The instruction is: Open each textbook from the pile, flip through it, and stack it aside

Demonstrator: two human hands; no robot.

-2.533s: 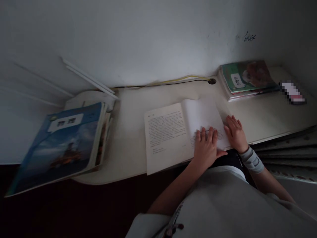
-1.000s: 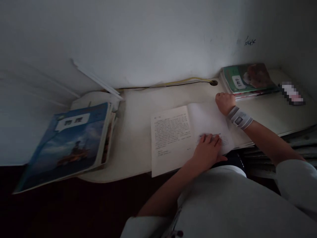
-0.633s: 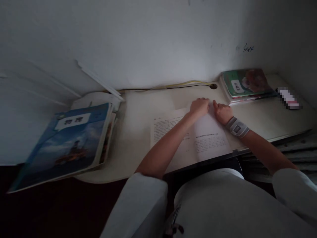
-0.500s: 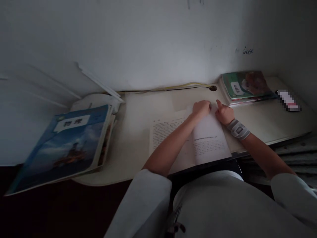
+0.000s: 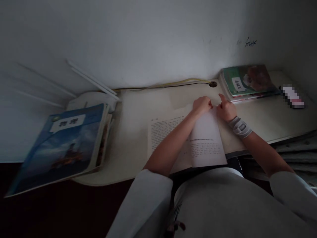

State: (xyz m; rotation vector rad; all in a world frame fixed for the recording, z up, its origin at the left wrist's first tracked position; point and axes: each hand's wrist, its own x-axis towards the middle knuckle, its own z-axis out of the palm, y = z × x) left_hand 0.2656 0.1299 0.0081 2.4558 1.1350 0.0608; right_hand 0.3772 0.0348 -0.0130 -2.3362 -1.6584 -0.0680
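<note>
Two hands at the far top edge of the open book (image 5: 188, 138), which lies flat on the bench (image 5: 133, 132), near edge, middle of the scene. Your left hand (image 5: 201, 105) is curled, fingers pinched on the top corner of the right-hand page; your right hand (image 5: 226, 109), wrist strap on, is half closed just beside it with the index finger sticking out, touching the same page edge. Page looks lifted slightly at that corner, hard to tell in the dim light. Step in hand, as a judgement: separating one leaf at the top corner. Next move calls for keeping a single sheet pinched, not two, and a gentle pull so it doesn't crease. Blue book stack (image 5: 61, 145) far left, green book stack (image 5: 247, 82) far right, cable (image 5: 173, 82) along the wall, all untouched.
</note>
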